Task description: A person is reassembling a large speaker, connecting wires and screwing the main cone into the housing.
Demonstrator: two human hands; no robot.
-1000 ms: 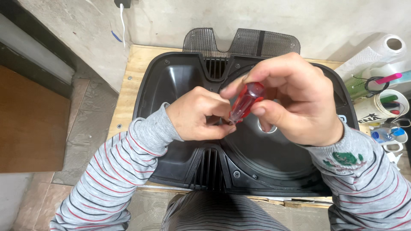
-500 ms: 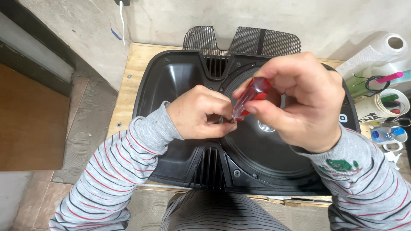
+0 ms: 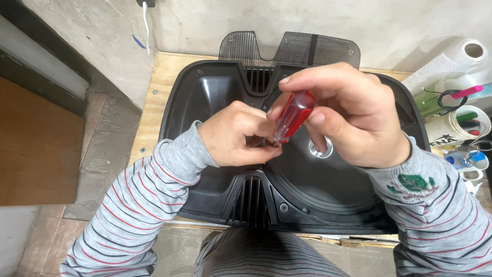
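A large black plastic speaker housing lies face up on a wooden table. Its round cone has a shiny metal centre. My right hand grips a screwdriver with a clear red handle, tilted and pointing down to the left. My left hand is curled at the screwdriver's tip, fingers pinched around something small that stays hidden. The shaft and tip are covered by my fingers.
A black mesh grille leans against the wall behind the housing. At the right stand a paper towel roll, a white cup of pens and tools, and small bottles. A tiled floor lies left.
My right hand has shifted slightly and turned the red handle between its fingers. The left hand stays pinched at the tip in the same spot.
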